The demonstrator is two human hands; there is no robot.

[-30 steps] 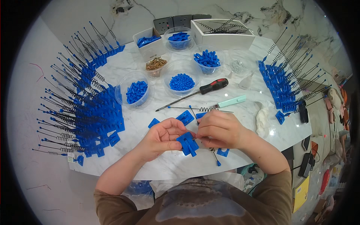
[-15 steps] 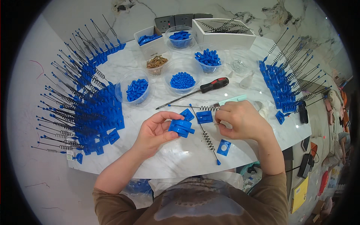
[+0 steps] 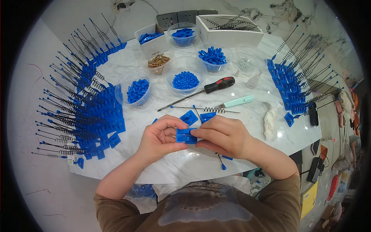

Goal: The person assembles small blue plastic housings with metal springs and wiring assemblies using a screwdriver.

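Note:
A blue plastic part (image 3: 184, 138) is held up over the front of the table between both hands. My left hand (image 3: 158, 135) grips its left side, thumb below and fingers above. Closed on the right side of the same part is my right hand (image 3: 226, 137), fingertips on top; they hide some of it. Just beyond the hands lie flat blue plates (image 3: 189, 118), one partly under the right hand's fingers. A black spring wire (image 3: 213, 110) with a blue tip lies behind them. The blue end (image 3: 223, 166) of another spring wire pokes out below my right hand.
A screwdriver (image 3: 214, 88), a mint-green knife (image 3: 239, 101) and crumpled white tissue (image 3: 270, 120) lie beyond. Tubs of blue beads (image 3: 185, 80), blue pieces (image 3: 137, 91) and brass screws (image 3: 157, 61) stand behind. Assembled spring pieces crowd the left (image 3: 102, 116) and right (image 3: 284, 87) sides.
My right hand has come left from near the spring wire onto the blue part. The part has been turned in my left hand and now shows a different face.

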